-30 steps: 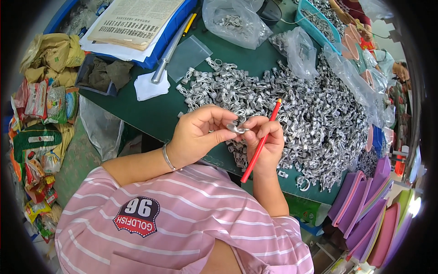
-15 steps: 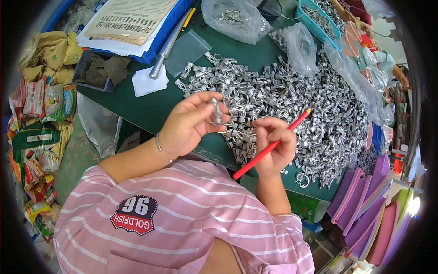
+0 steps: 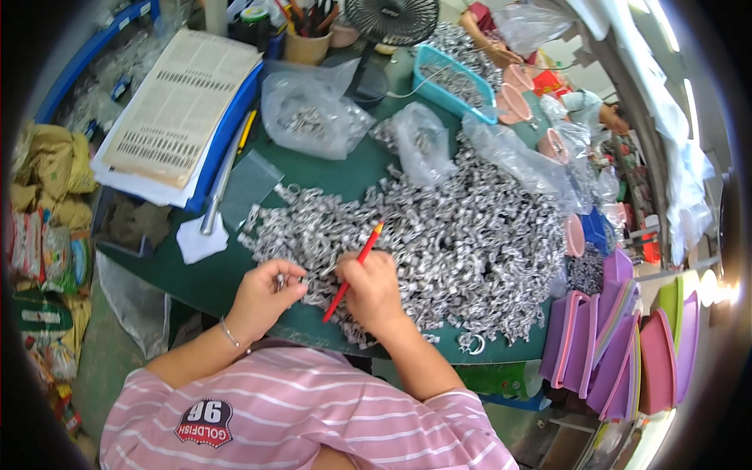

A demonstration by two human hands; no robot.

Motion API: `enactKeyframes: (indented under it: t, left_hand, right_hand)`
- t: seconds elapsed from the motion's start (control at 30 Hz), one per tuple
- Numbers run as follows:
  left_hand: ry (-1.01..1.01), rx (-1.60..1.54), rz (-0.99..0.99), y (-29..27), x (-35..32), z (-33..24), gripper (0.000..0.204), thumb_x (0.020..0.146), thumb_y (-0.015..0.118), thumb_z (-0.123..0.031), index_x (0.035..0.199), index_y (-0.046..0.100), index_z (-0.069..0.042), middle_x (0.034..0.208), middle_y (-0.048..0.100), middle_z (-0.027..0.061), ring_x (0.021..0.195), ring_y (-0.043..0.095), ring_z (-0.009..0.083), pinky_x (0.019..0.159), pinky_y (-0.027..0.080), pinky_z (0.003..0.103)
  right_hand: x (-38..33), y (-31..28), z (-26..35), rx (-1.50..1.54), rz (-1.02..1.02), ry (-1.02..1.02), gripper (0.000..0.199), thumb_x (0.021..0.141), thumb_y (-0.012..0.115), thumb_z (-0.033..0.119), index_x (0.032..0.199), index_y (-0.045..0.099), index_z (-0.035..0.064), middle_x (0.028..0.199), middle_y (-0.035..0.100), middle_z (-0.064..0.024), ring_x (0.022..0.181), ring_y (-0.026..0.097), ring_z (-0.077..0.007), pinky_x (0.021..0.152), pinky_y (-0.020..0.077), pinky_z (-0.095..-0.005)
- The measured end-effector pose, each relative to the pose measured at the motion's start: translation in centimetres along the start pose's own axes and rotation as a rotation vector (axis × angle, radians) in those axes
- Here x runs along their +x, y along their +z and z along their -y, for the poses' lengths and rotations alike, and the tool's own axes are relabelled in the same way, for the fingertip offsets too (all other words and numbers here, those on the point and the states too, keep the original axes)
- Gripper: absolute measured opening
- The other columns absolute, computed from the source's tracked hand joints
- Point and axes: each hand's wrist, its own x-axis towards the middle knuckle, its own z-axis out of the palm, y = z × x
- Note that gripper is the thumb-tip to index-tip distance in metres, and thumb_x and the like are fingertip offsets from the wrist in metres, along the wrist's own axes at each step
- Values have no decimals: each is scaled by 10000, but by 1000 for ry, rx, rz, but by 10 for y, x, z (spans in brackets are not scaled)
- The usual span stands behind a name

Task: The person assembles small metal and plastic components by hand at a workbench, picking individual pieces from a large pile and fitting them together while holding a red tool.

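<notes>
A big heap of small silver metal parts (image 3: 454,235) covers the green table (image 3: 204,274). My left hand (image 3: 262,298) rests at the heap's near-left edge and pinches one small metal part (image 3: 280,279) between its fingertips. My right hand (image 3: 372,290) lies on the heap just right of it, fingers closed around a red pencil (image 3: 352,270) that slants up and to the right. The two hands are a little apart.
Clear plastic bags of parts (image 3: 309,117) and a blue basket (image 3: 450,82) sit at the table's far side. A printed sheet on a blue tray (image 3: 176,110) lies far left. Stacked purple and pink trays (image 3: 619,345) stand right. Another person's arm (image 3: 489,43) reaches in far back.
Both hands have dropped from mid-air down onto the heap's near edge. The left hand lowered its metal part; the right hand moved left with the pencil, closer to the left hand.
</notes>
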Motion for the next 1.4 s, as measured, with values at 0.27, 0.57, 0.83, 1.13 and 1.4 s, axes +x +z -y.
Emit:
enactKeyframes:
  t: [0.27, 0.57, 0.83, 1.13, 1.4]
  left_hand:
    - [-104, -100, 148, 7, 2, -8, 189, 777, 650, -42, 944, 590, 21, 821, 603, 23, 719, 552, 53, 637, 459, 182]
    - [48, -149, 115, 5, 3, -10, 211, 780, 619, 8, 988, 587, 15, 766, 543, -11, 666, 496, 42, 587, 399, 167]
    - [47, -202, 122, 5, -2, -14, 191, 776, 636, -7, 961, 590, 10, 775, 536, -10, 650, 471, 37, 572, 387, 161]
    - [505, 614, -103, 2, 12, 16, 162, 733, 628, -34, 889, 586, -16, 729, 546, 92, 587, 516, 185, 545, 413, 263]
    - [561, 755, -134, 3, 14, 31, 270, 766, 621, -132, 992, 556, 0, 833, 595, 152, 680, 565, 290, 612, 454, 335]
  right_hand:
    - [-1, -9, 16, 259, -138, -59, 240, 564, 617, -71, 757, 529, 43, 853, 610, -110, 696, 587, -262, 577, 474, -329]
    - [-9, -3, 22, 1046, -142, 431, 109, 817, 564, -12, 824, 462, 27, 917, 571, -114, 680, 531, -78, 571, 447, -209]
    - [-10, -5, 22, 1164, -110, 429, 81, 833, 532, -22, 849, 469, 25, 921, 537, -75, 658, 498, -72, 564, 430, -205]
    - [49, -77, -63, 692, -290, 444, 157, 953, 341, 171, 948, 430, 41, 805, 594, -86, 682, 576, -138, 586, 476, -243]
    - [142, -154, -238, 829, -820, 682, 162, 847, 556, 134, 886, 440, 28, 785, 576, -93, 666, 593, -165, 530, 491, -259]
